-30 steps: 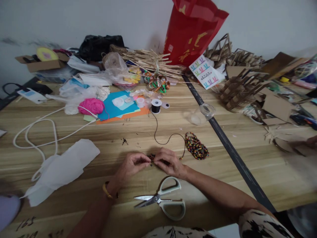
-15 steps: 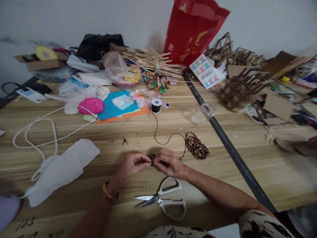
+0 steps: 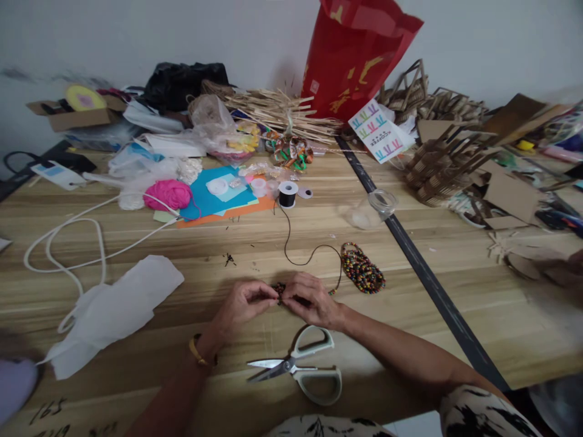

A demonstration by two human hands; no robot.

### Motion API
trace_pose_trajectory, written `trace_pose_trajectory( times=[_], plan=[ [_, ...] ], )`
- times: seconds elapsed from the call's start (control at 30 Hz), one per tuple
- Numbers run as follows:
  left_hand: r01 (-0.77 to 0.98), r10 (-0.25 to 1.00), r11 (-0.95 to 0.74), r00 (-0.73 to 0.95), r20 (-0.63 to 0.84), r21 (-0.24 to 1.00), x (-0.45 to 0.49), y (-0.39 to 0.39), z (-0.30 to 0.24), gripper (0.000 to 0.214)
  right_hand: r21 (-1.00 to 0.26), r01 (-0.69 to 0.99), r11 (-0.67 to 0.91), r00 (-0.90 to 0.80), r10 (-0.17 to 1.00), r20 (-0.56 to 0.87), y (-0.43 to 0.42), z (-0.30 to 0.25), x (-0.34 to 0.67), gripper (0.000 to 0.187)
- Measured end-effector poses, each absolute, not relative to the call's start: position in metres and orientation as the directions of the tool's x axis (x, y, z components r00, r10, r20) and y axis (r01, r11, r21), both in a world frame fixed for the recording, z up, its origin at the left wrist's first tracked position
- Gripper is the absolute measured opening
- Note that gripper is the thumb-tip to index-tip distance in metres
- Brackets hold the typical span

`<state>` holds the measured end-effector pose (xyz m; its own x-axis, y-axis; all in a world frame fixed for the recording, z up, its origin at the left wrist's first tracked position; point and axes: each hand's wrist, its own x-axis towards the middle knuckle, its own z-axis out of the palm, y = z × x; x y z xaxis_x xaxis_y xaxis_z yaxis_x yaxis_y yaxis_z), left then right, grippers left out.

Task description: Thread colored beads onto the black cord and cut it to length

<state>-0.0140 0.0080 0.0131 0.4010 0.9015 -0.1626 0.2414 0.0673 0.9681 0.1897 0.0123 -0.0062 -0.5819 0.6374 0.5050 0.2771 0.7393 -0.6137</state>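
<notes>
Left fingers: The thumb and first finger of the left hand (image 3: 241,303) are pressed together. They pinch the left end of a short string of beads (image 3: 279,289).
Right fingers: The fingers of the right hand (image 3: 312,300) are curled down and pinch the right end. Their tips are partly hidden under the hand.
String of beads: It sits right between the two hands, low over the table (image 3: 455,328), in front of the person. Its long way runs side to side, from left to right. Both hands touch it, so neither one is nearer.
Black cord (image 3: 288,243): It comes out by the right hand, bends away across the table and ends at a black spool (image 3: 287,194) far from the hands.
Bead mat (image 3: 362,269): A flat patch of many-colored beads lies near the right hand, on its right side. It does not touch the hand. The right hand is the nearer one.
Scissors (image 3: 300,364): They lie close to the hands, on the person's side. The blades point left and the handles sit near the right wrist.
Left side: A white cloth (image 3: 116,303) and a white rope (image 3: 68,243) lie well apart from the hands.
Far side: Pink yarn (image 3: 168,194), blue paper (image 3: 218,197) and a red bag (image 3: 355,54) sit by the wall.
</notes>
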Motion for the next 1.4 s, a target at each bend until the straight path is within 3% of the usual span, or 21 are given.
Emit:
trace_pose_trajectory(
  times=[1.4],
  plan=[
    [0.215,0.895,0.065,0.419,-0.152,0.975,-0.0108,0.0076,0.0153,0.01,-0.621,0.268,0.736,-0.601,0.632,0.49,0.0126,-0.0025,0.1902,0.013]
  ],
)
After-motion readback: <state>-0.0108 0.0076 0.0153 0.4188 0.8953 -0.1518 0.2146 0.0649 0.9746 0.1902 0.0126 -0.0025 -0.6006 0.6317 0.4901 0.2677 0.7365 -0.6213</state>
